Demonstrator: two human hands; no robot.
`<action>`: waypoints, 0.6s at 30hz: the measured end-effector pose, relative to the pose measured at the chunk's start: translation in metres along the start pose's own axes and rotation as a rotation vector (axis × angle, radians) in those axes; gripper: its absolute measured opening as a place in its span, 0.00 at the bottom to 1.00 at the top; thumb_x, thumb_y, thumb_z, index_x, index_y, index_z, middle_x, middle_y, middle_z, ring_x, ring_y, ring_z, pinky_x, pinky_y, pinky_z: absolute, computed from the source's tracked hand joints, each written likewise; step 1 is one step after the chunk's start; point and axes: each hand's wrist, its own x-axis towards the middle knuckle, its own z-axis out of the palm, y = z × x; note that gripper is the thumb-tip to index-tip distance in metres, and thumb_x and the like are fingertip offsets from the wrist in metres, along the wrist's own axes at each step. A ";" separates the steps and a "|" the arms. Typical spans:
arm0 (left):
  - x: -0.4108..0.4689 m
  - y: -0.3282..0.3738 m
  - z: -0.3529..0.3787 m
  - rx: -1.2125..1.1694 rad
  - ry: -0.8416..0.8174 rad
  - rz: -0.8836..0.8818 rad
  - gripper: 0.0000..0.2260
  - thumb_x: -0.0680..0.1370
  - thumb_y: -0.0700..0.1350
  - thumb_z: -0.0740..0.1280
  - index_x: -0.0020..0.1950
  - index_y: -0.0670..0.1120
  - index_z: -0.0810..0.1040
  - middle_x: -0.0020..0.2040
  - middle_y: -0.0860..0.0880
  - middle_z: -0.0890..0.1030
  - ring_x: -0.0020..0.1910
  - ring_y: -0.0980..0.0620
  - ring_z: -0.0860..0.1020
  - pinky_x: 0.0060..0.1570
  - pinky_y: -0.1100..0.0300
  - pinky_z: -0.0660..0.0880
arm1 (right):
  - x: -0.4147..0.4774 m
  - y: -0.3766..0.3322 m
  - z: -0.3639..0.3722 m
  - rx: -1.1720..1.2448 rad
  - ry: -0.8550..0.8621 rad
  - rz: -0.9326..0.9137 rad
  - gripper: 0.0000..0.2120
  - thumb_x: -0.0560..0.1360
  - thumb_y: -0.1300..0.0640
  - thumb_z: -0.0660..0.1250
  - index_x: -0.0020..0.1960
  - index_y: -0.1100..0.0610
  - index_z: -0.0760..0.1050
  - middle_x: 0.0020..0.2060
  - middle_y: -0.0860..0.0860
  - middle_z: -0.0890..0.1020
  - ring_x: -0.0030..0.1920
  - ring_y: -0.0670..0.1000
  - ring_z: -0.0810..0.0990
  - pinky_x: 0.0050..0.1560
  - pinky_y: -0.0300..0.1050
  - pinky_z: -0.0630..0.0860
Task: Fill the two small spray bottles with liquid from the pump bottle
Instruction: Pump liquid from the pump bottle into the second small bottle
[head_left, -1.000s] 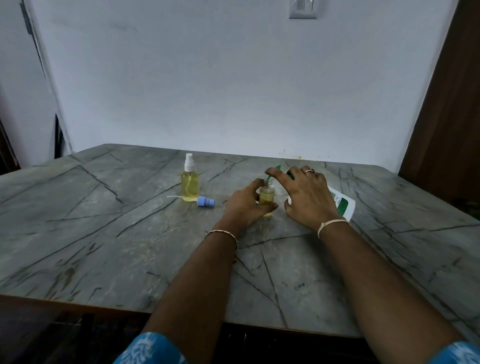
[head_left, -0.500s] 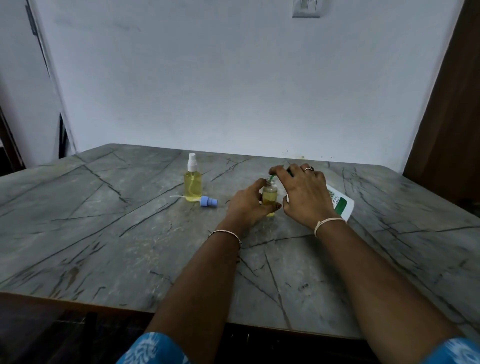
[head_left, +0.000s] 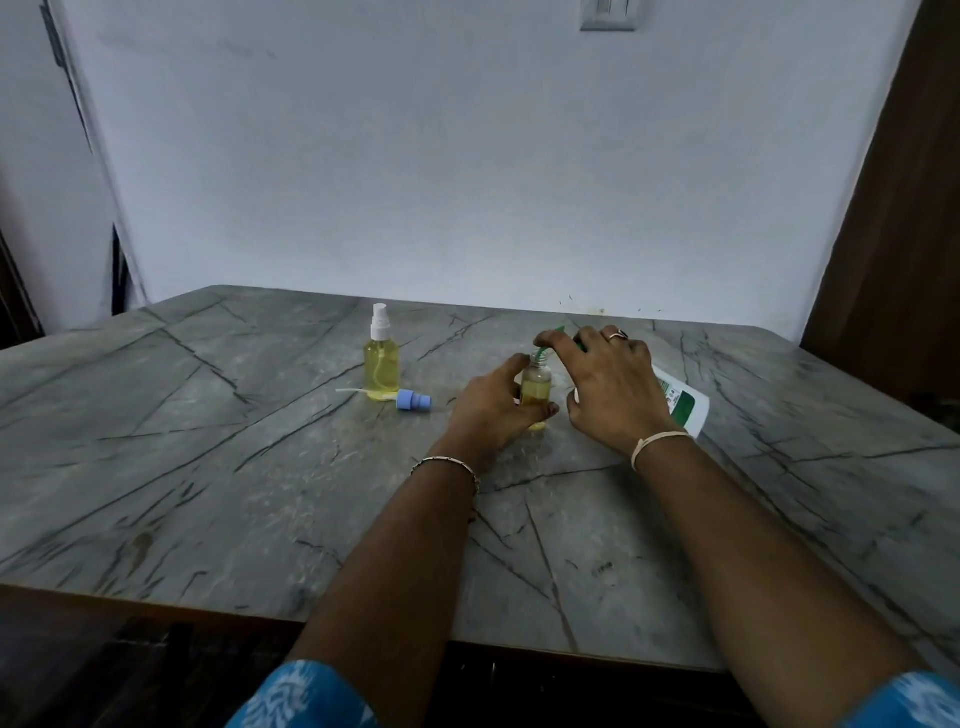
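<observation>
A small open spray bottle (head_left: 536, 387) partly full of yellow liquid stands on the table, and my left hand (head_left: 491, 410) grips it from the left. The white pump bottle (head_left: 683, 402) with a green label leans tilted behind my right hand (head_left: 613, 395). That hand curls over the pump head, its forefinger on the green nozzle (head_left: 543, 354), whose tip is at the small bottle's mouth. A second spray bottle (head_left: 382, 364), white sprayer on and filled with yellow liquid, stands to the left.
A loose blue spray head (head_left: 414, 401) with its white tube lies flat beside the capped bottle. The grey marble table (head_left: 208, 467) reaches a white wall behind. A dark wooden door stands at the right.
My right hand's fingers have come down over the pump head and the nozzle sits closer to the small bottle's mouth. My left hand has kept its hold.
</observation>
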 end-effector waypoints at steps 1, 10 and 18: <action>0.000 0.000 0.000 -0.003 0.000 -0.001 0.29 0.71 0.56 0.73 0.68 0.53 0.68 0.54 0.46 0.82 0.50 0.47 0.81 0.51 0.54 0.77 | 0.001 -0.002 0.000 0.008 0.007 0.006 0.32 0.69 0.56 0.69 0.69 0.45 0.61 0.59 0.54 0.75 0.60 0.58 0.72 0.59 0.57 0.69; 0.000 -0.001 0.000 -0.017 -0.005 -0.006 0.29 0.71 0.56 0.73 0.68 0.52 0.68 0.55 0.46 0.82 0.50 0.47 0.81 0.51 0.55 0.76 | 0.000 0.000 0.001 -0.001 0.014 -0.003 0.34 0.69 0.56 0.68 0.71 0.44 0.59 0.59 0.54 0.75 0.60 0.58 0.72 0.58 0.56 0.70; -0.001 0.000 0.000 0.017 0.005 0.010 0.27 0.71 0.57 0.72 0.67 0.53 0.68 0.54 0.47 0.82 0.51 0.47 0.81 0.48 0.57 0.74 | -0.004 0.004 -0.001 0.018 -0.014 -0.020 0.34 0.71 0.54 0.68 0.73 0.43 0.57 0.59 0.54 0.75 0.60 0.58 0.73 0.59 0.57 0.70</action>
